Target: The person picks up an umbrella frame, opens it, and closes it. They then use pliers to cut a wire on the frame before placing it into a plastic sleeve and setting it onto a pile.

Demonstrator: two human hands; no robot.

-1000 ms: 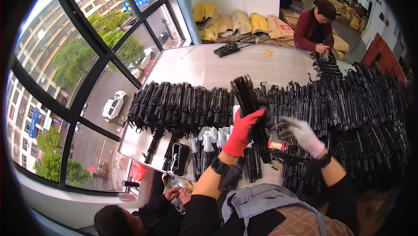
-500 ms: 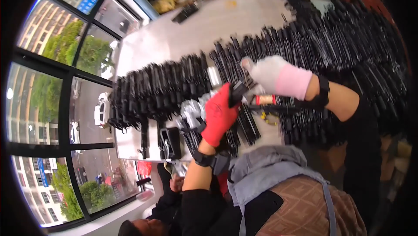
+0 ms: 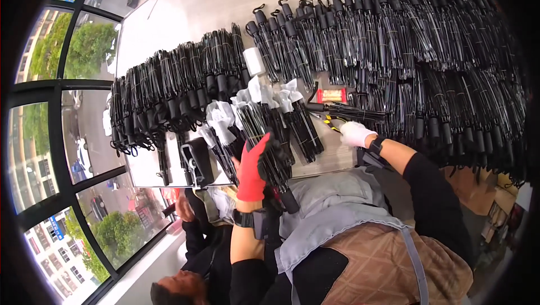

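Note:
My left hand (image 3: 251, 173), in a red glove, is closed around a folded black umbrella frame (image 3: 273, 161). Its handle points down toward my apron and its thin ribs reach up over the table. My right hand (image 3: 356, 134), in a white glove, is closed on the handles of yellow-and-black pliers (image 3: 336, 123) lying on the table. Left of the pliers are several umbrella frames with white plastic wrapping (image 3: 220, 118) at their ends. A red-and-gold packet (image 3: 331, 95) lies just beyond the pliers.
Bundled umbrella frames fill the right of the table (image 3: 169, 21), with another row (image 3: 169, 83) at left. A white roll (image 3: 254, 61) stands between them. A black holder (image 3: 198, 161) sits at the near edge. Another person (image 3: 185, 282) is at lower left, beside the windows.
My right hand has left the umbrella frame and moved down to the pliers. My left hand has come lower and nearer to me, still holding a frame. The whole view has shifted.

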